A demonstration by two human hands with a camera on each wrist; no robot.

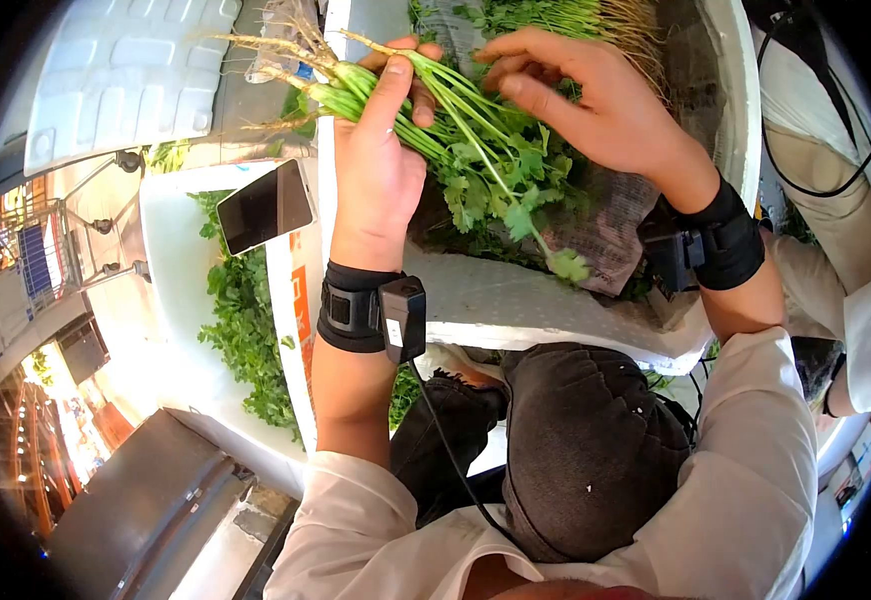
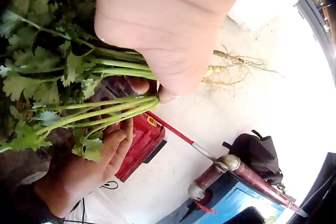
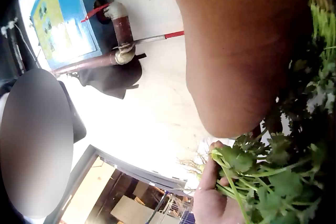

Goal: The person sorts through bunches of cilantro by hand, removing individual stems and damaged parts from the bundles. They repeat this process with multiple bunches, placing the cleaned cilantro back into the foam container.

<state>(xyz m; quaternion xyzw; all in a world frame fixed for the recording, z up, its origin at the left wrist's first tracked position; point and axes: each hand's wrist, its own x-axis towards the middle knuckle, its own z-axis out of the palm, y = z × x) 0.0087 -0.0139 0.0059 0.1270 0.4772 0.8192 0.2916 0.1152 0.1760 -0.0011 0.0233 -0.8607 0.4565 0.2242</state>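
Observation:
My left hand (image 1: 381,165) grips a bunch of coriander (image 1: 471,195) by its stems, the thumb laid across them. Pale roots stick out to the left, and the leafy ends hang to the right over a white foam box (image 1: 556,310). One small sprig of stems (image 2: 131,109) stands apart from the bunch at the left thumb tip. Just right of the stems hovers my right hand (image 1: 611,115), its fingers loosely bent above the leaves with nothing visible in them. In the left wrist view the right hand (image 2: 92,174) appears below the separate stems.
More rooted coriander (image 1: 566,15) lies at the box's far end, beside crumpled grey paper (image 1: 611,230). On the left, a phone (image 1: 266,208) rests on the rim of another white box (image 1: 171,230) with leafy greens. Another person's leg (image 1: 821,180) is at right.

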